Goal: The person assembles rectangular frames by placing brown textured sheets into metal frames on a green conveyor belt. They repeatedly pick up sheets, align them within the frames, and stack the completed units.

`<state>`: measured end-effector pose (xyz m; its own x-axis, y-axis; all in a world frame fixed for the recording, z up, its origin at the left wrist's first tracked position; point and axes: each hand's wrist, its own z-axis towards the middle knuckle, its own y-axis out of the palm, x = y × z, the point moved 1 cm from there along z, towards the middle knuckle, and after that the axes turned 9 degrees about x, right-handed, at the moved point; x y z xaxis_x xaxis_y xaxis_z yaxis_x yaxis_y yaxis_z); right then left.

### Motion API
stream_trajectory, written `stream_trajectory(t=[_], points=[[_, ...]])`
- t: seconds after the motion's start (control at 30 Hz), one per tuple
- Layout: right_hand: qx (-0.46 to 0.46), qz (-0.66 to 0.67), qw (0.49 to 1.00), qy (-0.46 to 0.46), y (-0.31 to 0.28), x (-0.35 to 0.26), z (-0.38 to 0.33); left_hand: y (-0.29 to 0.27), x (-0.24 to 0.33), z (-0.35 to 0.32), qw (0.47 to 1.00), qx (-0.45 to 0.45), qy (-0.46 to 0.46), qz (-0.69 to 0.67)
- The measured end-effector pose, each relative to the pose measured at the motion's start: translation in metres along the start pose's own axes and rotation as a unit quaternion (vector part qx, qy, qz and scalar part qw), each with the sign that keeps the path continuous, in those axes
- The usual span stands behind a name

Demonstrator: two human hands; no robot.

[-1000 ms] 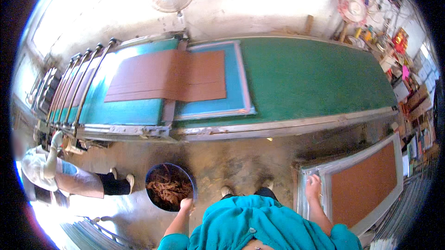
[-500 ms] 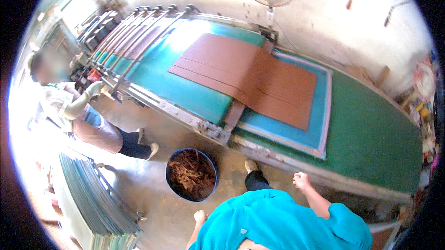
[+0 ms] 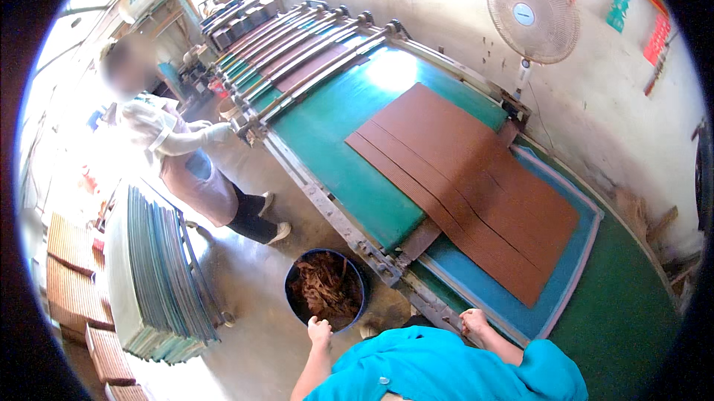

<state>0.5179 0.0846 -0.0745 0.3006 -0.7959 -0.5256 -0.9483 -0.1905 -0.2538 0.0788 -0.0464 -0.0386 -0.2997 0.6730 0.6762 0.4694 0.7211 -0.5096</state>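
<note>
Left hand (image 3: 320,331) loosely curled, empty, at the rim of the dark bucket (image 3: 294,304) of brown scraps; right hand (image 3: 474,322) fisted, empty, beside it, farther off, nearer the table edge.

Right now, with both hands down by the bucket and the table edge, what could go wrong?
The bucket of brown scraps stands on the floor close beside the left hand; a step that way could tip it. The right hand is at the metal table frame, where it could get knocked or pinched. The overlapping brown sheets lie loose and may slide if bumped.
</note>
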Motion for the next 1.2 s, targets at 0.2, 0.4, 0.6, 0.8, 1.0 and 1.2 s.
stream_trajectory(t=[0.2, 0.4, 0.6, 0.8, 1.0, 1.2], points=[[0.056, -0.104, 0.993, -0.007, 0.006, -0.013, -0.003, -0.050, -0.053, 0.035, 0.995, 0.027, -0.084, 0.046], [0.097, -0.177, 0.979, -0.020, 0.014, -0.031, -0.037, -0.092, -0.090, 0.034, 0.982, 0.049, -0.175, -0.046], [0.072, -0.102, 0.992, 0.000, 0.013, -0.007, -0.021, -0.100, -0.097, 0.041, 0.975, 0.041, -0.199, -0.093], [0.083, -0.135, 0.987, -0.002, 0.019, -0.013, -0.054, -0.090, -0.098, 0.085, 0.979, 0.044, -0.165, -0.107], [0.086, -0.166, 0.982, 0.025, 0.019, 0.005, -0.048, -0.094, -0.093, 0.104, 0.979, 0.021, -0.155, -0.134], [0.096, -0.167, 0.981, -0.007, 0.045, -0.011, -0.072, -0.119, -0.134, 0.102, 0.960, -0.096, 0.040, 0.261]])
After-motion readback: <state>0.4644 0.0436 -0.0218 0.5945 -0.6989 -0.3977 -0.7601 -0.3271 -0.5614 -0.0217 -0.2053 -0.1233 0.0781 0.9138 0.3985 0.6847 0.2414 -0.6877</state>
